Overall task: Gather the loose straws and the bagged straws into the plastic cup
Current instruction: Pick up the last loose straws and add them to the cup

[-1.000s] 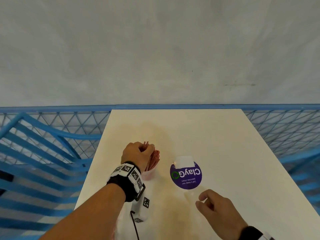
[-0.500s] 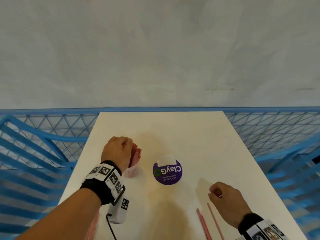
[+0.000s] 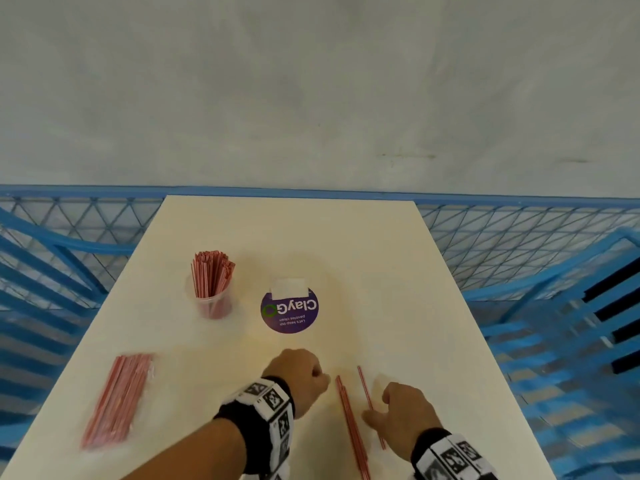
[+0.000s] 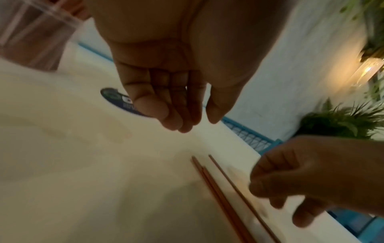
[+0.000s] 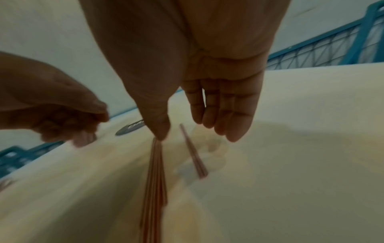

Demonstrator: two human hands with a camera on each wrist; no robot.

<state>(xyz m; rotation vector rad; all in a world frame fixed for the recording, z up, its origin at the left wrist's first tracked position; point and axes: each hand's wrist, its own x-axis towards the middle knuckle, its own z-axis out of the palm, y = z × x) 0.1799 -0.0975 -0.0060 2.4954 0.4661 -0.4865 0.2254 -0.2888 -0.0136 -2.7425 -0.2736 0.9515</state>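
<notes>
A clear plastic cup (image 3: 212, 304) holding several red straws (image 3: 210, 271) stands upright on the table's left side; in the left wrist view the cup (image 4: 31, 37) shows blurred at top left. A bag of red straws (image 3: 116, 401) lies near the front left edge. Two loose straws (image 3: 350, 426) lie together near the front, with a single straw (image 3: 364, 389) just right of them. My left hand (image 3: 322, 377) hovers left of their far ends, fingers loosely bent and holding nothing (image 4: 197, 125). My right hand (image 3: 377, 407) is over the single straw, fingers extended (image 5: 193, 134), gripping nothing.
A round purple sticker (image 3: 289, 310) with a white tag lies on the cream table (image 3: 398, 289) right of the cup. Blue mesh fencing (image 3: 519, 237) surrounds the table on the left, back and right. Potted plants (image 4: 340, 125) stand beyond the right side.
My left hand has left the cup and come back to the front beside the loose straws. My right hand has shifted over the straws. The head view has tilted down, showing the bag.
</notes>
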